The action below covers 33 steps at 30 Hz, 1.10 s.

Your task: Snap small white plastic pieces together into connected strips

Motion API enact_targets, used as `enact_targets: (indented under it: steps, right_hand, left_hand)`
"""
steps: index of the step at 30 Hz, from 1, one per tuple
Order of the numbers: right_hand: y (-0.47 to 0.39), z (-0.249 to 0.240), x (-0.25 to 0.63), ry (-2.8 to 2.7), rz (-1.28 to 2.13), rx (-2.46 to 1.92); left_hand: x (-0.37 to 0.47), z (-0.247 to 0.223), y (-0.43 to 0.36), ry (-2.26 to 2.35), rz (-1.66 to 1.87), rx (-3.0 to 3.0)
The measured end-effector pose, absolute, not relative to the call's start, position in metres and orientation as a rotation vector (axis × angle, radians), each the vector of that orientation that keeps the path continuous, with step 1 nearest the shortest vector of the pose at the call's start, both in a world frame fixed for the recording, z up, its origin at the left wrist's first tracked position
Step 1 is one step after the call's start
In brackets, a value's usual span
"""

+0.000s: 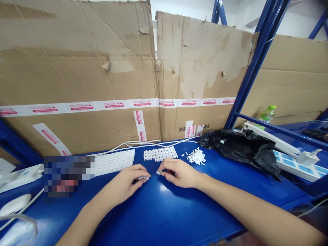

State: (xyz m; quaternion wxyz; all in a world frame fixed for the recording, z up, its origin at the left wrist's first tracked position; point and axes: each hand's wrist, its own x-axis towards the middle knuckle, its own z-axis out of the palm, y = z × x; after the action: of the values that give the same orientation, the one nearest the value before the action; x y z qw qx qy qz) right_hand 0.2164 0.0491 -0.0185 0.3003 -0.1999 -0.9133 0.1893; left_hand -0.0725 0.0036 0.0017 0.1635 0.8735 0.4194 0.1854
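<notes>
Just left of centre, my left hand (129, 181) pinches a small white plastic piece (144, 177) between thumb and fingers. My right hand (179, 172) faces it a short way off, its thumb and fingertips closed on another small white piece (159, 173). Both hands are low over the blue tabletop (164, 212). Behind them lie rows of white parts (161, 153) set close together. A loose heap of tiny white pieces (196, 156) is beyond my right hand. The exact kind of the held pieces is too small to make out.
A white keyboard (114, 162) lies behind my left hand, a white mouse (15, 204) at far left. A black plastic bag (241, 147) and a power strip (299, 167) are on the right. Cardboard sheets (107, 68) stand along the back, with a white cable (143, 142) below.
</notes>
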Motion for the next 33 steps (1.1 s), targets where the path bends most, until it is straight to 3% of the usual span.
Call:
enact_targets:
  steps: [8,16,33]
  right_hand:
    - [0.049,-0.023,0.213,-2.507,0.406,-0.604]
    - [0.044,-0.017,0.213,-2.439,0.508,-0.577]
    - [0.043,-0.021,0.214,-2.437,0.580,-0.528]
  left_hand:
    - [-0.073,-0.006,0.001,1.440,0.653,2.462]
    - [-0.051,-0.003,-0.005,1.307,0.823,2.549]
    - [-0.042,-0.009,-0.008,1.264,0.702,2.491]
